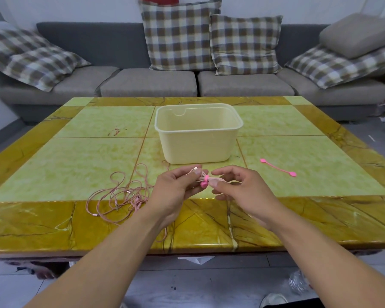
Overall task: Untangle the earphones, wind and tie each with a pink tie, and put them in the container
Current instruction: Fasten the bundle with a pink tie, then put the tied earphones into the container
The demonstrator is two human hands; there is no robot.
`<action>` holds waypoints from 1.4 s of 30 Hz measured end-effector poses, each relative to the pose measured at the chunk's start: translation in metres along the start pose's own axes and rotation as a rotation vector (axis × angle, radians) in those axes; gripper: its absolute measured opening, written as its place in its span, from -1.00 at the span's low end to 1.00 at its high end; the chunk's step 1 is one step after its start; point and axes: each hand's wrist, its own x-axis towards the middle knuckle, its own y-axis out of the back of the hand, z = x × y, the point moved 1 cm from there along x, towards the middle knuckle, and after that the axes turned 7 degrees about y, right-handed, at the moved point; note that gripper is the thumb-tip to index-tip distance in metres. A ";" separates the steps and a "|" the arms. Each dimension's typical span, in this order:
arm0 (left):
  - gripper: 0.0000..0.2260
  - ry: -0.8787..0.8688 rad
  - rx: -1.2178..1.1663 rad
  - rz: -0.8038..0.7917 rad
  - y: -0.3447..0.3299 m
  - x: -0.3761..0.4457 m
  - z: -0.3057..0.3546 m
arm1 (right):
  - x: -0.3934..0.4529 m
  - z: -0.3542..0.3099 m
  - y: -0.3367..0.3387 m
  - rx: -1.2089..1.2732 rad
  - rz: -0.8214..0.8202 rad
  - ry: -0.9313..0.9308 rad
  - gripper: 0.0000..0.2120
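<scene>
Between both hands, just above the counter's [320,223] near edge: wound earphone bundle [211,179], long axis lying left-right, pink tie [204,181] wrapping its middle. Left hand [176,187] and right hand [238,187] are each pinching one end; the container [198,134] is sitting straight ahead, about equally near to both hands.

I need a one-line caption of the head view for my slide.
Both hands, left hand and right hand, hold a wound earphone with a pink tie before the container.
</scene>
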 end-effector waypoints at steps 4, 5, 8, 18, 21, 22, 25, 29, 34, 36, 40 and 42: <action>-0.75 -0.014 -0.036 0.013 -0.002 -0.001 0.003 | 0.001 0.001 -0.001 0.071 0.008 -0.017 -0.90; -0.74 -0.026 -0.048 0.022 -0.002 -0.002 0.004 | 0.002 0.001 -0.002 0.086 0.017 -0.006 -0.90; -0.71 -0.100 -0.054 0.068 -0.005 -0.003 0.008 | 0.006 -0.002 -0.005 0.099 0.081 0.049 -0.92; -0.82 -0.070 -0.215 0.324 0.001 0.033 0.026 | 0.078 -0.037 -0.013 -0.127 0.315 0.358 -0.94; -0.81 -0.044 -0.217 0.286 0.003 0.043 0.028 | 0.123 -0.049 -0.013 -0.299 0.300 0.407 -0.88; -0.80 -0.036 -0.222 0.279 0.002 0.045 0.029 | 0.137 -0.050 -0.013 -0.370 0.288 0.403 -0.88; -0.74 0.005 -0.214 0.270 0.003 0.052 0.030 | 0.167 -0.047 -0.015 -0.588 0.162 0.337 -0.92; -0.61 0.060 -0.167 0.262 0.001 0.051 0.037 | 0.163 -0.038 -0.016 -0.695 0.036 0.316 -0.96; -0.61 0.206 -0.067 0.353 -0.002 0.042 0.030 | 0.127 -0.023 -0.014 -0.658 -0.105 0.235 -0.94; -0.77 0.247 -0.102 0.366 -0.002 0.037 0.021 | 0.117 -0.013 -0.010 -0.588 -0.106 0.154 -0.95; -0.86 0.297 -0.111 0.392 -0.002 0.028 0.007 | 0.110 0.006 -0.001 -0.454 0.069 -0.026 -0.89; -0.90 0.306 -0.088 0.408 -0.001 0.024 0.002 | 0.109 0.013 0.001 -0.449 0.141 -0.063 -0.90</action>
